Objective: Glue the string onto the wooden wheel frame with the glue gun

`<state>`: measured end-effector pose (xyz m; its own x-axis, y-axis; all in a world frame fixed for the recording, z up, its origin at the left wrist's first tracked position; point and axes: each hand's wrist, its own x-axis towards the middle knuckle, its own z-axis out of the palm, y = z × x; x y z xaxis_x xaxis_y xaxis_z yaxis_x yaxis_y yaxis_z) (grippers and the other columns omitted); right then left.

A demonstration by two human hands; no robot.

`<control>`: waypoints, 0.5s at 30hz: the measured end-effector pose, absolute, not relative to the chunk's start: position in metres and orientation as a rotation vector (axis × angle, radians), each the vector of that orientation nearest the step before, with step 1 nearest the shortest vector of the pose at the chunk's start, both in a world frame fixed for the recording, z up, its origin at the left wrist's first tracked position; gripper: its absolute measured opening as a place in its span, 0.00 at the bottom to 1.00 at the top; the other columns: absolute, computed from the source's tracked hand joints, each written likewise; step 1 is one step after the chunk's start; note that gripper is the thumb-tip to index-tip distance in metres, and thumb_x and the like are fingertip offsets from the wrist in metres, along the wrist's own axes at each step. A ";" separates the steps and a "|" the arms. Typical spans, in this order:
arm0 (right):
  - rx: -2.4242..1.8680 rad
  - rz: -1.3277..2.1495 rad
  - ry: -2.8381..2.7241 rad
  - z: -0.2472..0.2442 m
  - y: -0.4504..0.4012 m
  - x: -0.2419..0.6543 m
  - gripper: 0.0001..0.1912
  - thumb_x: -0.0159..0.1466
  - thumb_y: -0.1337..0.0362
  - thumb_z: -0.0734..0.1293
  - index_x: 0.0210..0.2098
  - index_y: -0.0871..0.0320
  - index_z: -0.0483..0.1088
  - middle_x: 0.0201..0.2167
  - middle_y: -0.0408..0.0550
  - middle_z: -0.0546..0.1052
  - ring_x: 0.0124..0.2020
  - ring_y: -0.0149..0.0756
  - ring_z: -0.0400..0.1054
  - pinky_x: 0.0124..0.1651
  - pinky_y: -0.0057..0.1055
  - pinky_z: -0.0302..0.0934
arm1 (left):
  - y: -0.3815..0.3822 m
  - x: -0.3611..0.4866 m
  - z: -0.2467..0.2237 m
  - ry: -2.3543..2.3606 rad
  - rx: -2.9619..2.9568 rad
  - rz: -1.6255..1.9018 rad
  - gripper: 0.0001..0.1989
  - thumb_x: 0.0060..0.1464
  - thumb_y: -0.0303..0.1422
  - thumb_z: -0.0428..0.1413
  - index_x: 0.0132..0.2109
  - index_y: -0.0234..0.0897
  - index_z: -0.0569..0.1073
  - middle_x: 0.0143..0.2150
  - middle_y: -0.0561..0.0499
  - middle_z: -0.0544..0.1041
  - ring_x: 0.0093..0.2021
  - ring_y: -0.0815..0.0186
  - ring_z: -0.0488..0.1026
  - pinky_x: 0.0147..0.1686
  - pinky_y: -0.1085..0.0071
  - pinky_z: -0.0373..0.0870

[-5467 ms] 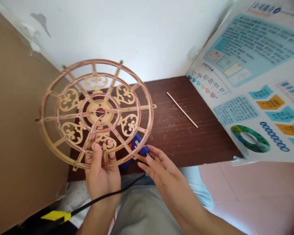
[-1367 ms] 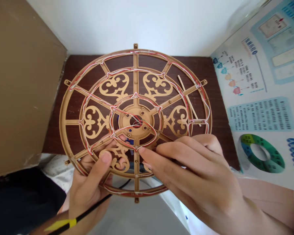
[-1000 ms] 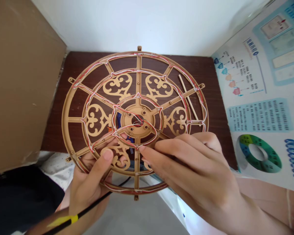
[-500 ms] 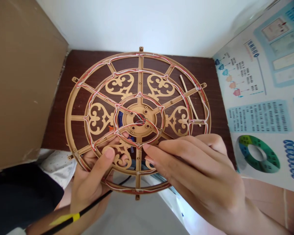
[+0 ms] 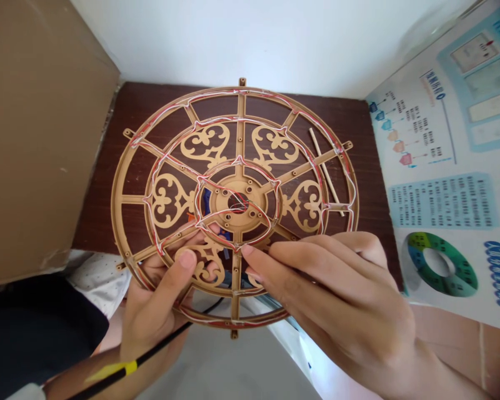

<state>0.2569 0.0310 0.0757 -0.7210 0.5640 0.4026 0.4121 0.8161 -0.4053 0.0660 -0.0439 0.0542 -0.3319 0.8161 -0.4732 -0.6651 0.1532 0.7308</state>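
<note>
A round tan openwork frame (image 5: 240, 109) with spokes and scroll ornaments is held up above the dark wooden table. Red and white wires (image 5: 223, 118) run along its rings, and several meet at the hub hole. My left hand (image 5: 162, 294) grips the lower left of the frame, thumb on top, fingers showing underneath through the gaps. The fingertips of my right hand (image 5: 329, 289) press together at the inner ring's lower edge, by the wire near the bottom spoke. Whether they pinch the wire is hidden.
The dark wooden table (image 5: 95, 216) bears a thin pale stick (image 5: 327, 172) at the right. A brown board (image 5: 37, 139) stands left and a printed sheet (image 5: 433, 205) right. A black cable (image 5: 162, 344) with yellow tape crosses the lower left. Something blue (image 5: 206, 201) shows beneath the frame.
The view has shifted very slightly. Both hands keep nearly the same places on the frame, and the right fingertips remain at the inner ring's lower edge.
</note>
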 end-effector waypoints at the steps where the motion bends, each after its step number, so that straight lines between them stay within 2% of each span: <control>1: -0.720 0.394 -2.482 0.076 0.031 0.257 0.14 0.79 0.75 0.60 0.56 0.63 0.77 0.40 0.46 0.84 0.32 0.30 0.73 0.38 0.40 0.53 | -0.044 0.066 0.054 1.165 0.168 1.513 0.21 0.64 0.33 0.67 0.63 0.49 0.82 0.58 0.47 0.87 0.57 0.50 0.85 0.60 0.57 0.84; 5: -0.746 0.405 -2.495 0.077 0.031 0.255 0.13 0.78 0.75 0.62 0.55 0.62 0.76 0.41 0.45 0.85 0.33 0.31 0.74 0.38 0.41 0.53 | -0.045 0.065 0.053 1.162 0.134 1.508 0.20 0.64 0.33 0.67 0.62 0.49 0.82 0.53 0.47 0.88 0.53 0.52 0.87 0.58 0.58 0.85; 11: -0.760 0.402 -2.492 0.076 0.034 0.252 0.11 0.77 0.74 0.64 0.53 0.57 0.76 0.41 0.43 0.85 0.33 0.31 0.75 0.38 0.41 0.54 | -0.045 0.064 0.054 1.194 0.121 1.485 0.25 0.60 0.33 0.70 0.64 0.49 0.81 0.51 0.47 0.89 0.53 0.53 0.87 0.55 0.61 0.86; 15: -0.701 0.326 -2.509 0.077 0.036 0.252 0.10 0.76 0.75 0.66 0.51 0.58 0.76 0.38 0.43 0.84 0.32 0.31 0.75 0.38 0.41 0.53 | -0.044 0.063 0.056 1.218 0.118 1.475 0.26 0.59 0.33 0.71 0.63 0.49 0.81 0.50 0.47 0.89 0.53 0.52 0.87 0.54 0.61 0.87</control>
<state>0.2521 0.0359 0.0767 -0.7363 0.5385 0.4097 0.4159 0.8378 -0.3537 0.0625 -0.0439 0.0559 -0.3335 0.7767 -0.5344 -0.6717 0.2019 0.7127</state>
